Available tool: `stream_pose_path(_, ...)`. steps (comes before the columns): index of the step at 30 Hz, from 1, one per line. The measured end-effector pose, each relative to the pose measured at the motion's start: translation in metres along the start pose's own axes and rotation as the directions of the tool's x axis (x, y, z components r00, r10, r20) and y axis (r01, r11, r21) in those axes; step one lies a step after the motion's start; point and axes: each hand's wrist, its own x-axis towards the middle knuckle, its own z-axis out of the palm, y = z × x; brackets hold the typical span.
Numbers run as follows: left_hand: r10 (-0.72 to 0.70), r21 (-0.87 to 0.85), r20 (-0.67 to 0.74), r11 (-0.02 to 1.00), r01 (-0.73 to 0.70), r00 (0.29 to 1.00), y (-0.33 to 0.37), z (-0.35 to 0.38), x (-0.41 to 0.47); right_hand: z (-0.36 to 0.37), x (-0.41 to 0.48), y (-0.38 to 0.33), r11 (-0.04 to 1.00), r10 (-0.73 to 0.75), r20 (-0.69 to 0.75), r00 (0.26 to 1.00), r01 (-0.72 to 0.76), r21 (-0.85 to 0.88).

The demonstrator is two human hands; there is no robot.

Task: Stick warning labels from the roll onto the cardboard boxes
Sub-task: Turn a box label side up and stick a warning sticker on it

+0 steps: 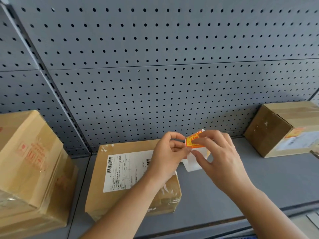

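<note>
Above the back right corner of a flat cardboard box (110,187) with a white shipping label, both my hands hold a red and yellow warning label (190,141). My left hand (169,152) pinches the label's left edge. My right hand (219,156) pinches the label from the right, with the white backing strip (194,163) hanging down below the fingers. The roll itself is hidden. A second cardboard box (32,168) with red printed marks stands at the left. A third box (283,130) at the right bears a red and yellow label on its front.
The boxes stand on a grey metal shelf (259,178) backed by a grey pegboard wall (155,66). A slotted upright (57,94) divides the pegboard at the left. The shelf's front edge runs along the lower right.
</note>
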Motion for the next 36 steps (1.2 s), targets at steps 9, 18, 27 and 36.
stream_pose_path(9, 0.061, 0.012, 0.082, 0.998, -0.062, 0.995, -0.008, -0.005, -0.002, -0.002, 0.003, 0.002, 1.0, 0.014, 0.096, 0.995, -0.012, -0.02)
stream_pose_path(18, 0.126, 0.122, 0.092, 0.983, -0.137, 0.988, -0.015, 0.001, -0.003, -0.011, 0.006, -0.002, 0.993, 0.114, 0.19, 0.975, -0.105, -0.053)
stream_pose_path(27, 0.105, 0.213, 0.089, 0.969, -0.122, 0.99, -0.012, 0.001, -0.005, -0.026, 0.021, 0.014, 0.878, 0.416, 0.138, 0.899, -0.436, 0.197)
stream_pose_path(36, 0.142, 0.344, 0.135, 0.921, -0.18, 0.981, -0.004, 0.001, -0.009, -0.05, 0.026, 0.018, 0.847, 0.48, -0.047, 0.876, -0.449, 0.286)
